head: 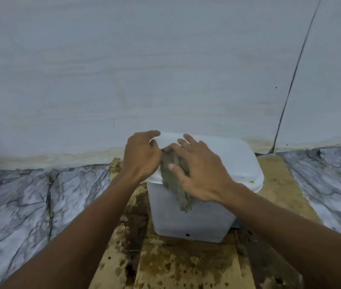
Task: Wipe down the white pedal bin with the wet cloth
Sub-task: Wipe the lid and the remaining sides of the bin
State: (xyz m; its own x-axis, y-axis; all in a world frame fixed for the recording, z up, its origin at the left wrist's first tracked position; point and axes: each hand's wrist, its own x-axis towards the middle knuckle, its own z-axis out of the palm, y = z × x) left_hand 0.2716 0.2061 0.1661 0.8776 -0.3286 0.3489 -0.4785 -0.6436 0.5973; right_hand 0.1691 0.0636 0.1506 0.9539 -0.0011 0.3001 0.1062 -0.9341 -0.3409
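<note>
"Head view, nearest first: what lies under the person's forearms?"

"A sheet of cardboard (186,265) blotched with dark brown stains, with grey-veined marble floor (30,201) on either side. The white pedal bin (190,222) stands on that cardboard, its back close to the pale wall (165,69)."

"And the right hand (198,174)?"

"It lies spread and flat, fingers straight and fanned, palm down on the wet cloth (181,197), pressing it against the front left part of the lid (234,159). The thumb points out to the left across the cloth."

"How does the cloth sit?"

"It is a grey-brown, crumpled strip. Its upper part rests on the lid under the palm, and its lower end hangs over the front rim, down the bin's front wall."

"The left hand (141,157)?"

"It is at the lid's left edge, just beside the cloth, fingers loosely curled and the forefinger reaching over the far left corner. Whether it pinches the cloth or only touches the lid cannot be told, since the thumb is hidden."

"How does the bin look?"

"It is squarish with rounded corners, lid down. There is one small dark spot low on the front wall and a yellowish speck on the lid's right rim."
</note>
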